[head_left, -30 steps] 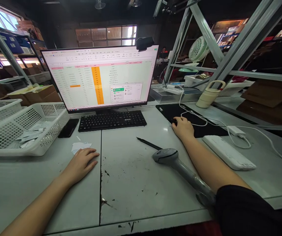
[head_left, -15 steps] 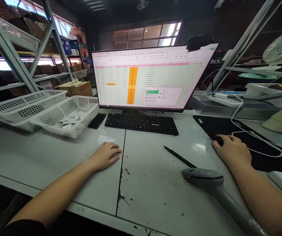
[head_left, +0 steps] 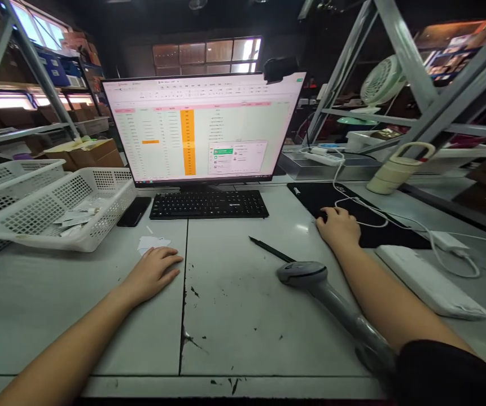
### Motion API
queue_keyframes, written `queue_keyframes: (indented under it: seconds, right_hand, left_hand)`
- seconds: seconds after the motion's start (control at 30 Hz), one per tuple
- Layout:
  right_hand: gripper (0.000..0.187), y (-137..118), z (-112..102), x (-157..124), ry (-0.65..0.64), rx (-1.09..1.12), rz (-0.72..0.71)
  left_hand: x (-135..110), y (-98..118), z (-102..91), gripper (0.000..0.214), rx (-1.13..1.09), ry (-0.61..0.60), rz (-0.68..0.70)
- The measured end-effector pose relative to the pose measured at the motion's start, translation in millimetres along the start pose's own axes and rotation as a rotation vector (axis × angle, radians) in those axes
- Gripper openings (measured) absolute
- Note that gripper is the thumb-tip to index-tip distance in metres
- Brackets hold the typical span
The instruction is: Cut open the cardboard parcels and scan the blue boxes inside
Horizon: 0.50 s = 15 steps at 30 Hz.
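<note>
Black mouse, mostly hidden, sits on the pad under the right hand, whose grip curls round it. A light hold should steer it best, with the forearm clear of the scanner. The left hand lies loosely spread on the tabletop by paper scraps, with nothing visibly in hold.

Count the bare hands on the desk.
2. The left hand rests on the desk, by the paper scraps. The right hand is at the near left edge of the black mouse pad. No others show there.
</note>
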State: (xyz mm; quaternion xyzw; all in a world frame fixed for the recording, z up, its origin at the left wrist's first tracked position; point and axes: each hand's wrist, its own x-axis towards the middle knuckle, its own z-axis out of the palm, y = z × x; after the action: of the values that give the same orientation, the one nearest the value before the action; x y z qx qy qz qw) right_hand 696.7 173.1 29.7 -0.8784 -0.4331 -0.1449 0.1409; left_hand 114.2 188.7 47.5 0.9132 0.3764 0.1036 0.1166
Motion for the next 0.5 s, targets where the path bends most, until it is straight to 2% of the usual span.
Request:
queue_keyframes:
  seconds: [0.27,0.5]
  right_hand:
    - [0.051,0.0,-0.8,-0.4,0.006,0.007,0.019]
    - [0.050,5.4,7.5,3.4,0.031,0.027,0.003]
  left_hand:
    - [0.8,-3.2,0.9,0.035,0.005,0.021,0.021]
    - [0.6,-1.4,-0.2,0.036,-0.006,0.002,0.004]
